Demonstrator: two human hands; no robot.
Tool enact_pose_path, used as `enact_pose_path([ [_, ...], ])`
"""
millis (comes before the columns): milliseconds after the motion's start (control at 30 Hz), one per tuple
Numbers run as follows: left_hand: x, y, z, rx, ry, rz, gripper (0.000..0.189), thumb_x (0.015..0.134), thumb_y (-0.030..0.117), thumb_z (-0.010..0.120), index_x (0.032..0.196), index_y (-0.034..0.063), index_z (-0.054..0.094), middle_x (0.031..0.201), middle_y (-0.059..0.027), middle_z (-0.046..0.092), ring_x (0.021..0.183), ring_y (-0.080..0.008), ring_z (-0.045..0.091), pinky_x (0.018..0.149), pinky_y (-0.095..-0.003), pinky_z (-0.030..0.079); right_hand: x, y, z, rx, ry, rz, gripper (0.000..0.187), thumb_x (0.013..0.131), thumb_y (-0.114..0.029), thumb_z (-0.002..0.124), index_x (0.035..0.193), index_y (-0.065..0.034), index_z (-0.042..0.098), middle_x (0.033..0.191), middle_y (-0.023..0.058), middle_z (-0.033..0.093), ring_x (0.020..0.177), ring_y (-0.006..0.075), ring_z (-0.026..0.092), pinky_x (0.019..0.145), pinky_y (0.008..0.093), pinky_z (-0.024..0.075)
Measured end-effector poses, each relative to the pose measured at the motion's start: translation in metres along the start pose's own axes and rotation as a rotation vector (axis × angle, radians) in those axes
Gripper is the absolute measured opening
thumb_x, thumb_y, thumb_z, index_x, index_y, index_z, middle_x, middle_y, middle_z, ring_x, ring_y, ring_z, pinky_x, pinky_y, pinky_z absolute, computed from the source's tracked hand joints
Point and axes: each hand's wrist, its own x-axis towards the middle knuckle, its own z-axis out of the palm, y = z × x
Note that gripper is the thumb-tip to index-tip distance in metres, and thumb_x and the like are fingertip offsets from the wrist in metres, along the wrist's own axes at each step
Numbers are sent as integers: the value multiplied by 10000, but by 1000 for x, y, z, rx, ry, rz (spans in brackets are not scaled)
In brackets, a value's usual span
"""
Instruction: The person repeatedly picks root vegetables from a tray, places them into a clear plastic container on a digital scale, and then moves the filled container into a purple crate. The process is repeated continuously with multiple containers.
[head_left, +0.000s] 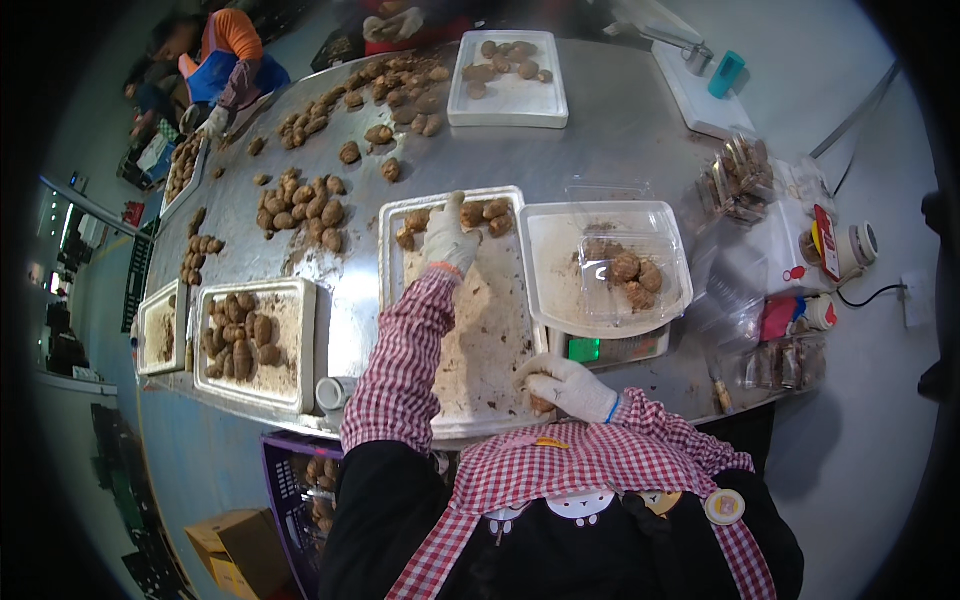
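Note:
My left hand (451, 234), in a white glove, reaches to the far end of a white foam tray (487, 337), among brown taro-like tubers (472, 214). Whether its fingers hold one is hidden. My right hand (574, 388), also gloved, is curled over a tuber (540, 403) at the tray's near right corner. To the right, a white plastic tray (540, 300) rests on a digital scale (630, 346) with a lit green display. On that tray lies a clear plastic clamshell box (600, 296) with several tubers (639, 277) in it.
Loose tubers (304, 206) lie in heaps on the steel table (600, 150). Foam trays with tubers stand left (306, 345) and far (510, 120). Packed boxes (739, 180) and empty clear boxes (724, 292) are at the right. A co-worker's gloved hands (214, 122) are at the far left.

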Motion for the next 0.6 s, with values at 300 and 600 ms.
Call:
enact_pose_path([
  [300,25,-16,38,-625,11,-210,676,764,54,751,1406,63,539,1171,-141,647,1169,-278,610,999,-387,513,-2,8,-14,86,16,33,299,992,-123,559,1264,-2,586,971,42,644,802,110,624,705,266,541],
  [600,-120,5,-19,-1507,-391,-57,943,800,137,803,1540,-2,235,1453,-176,441,1301,-320,514,1094,-437,471,-1,-1,-7,-19,12,-150,198,989,-164,586,1065,1,663,897,36,667,764,90,617,686,249,522],
])
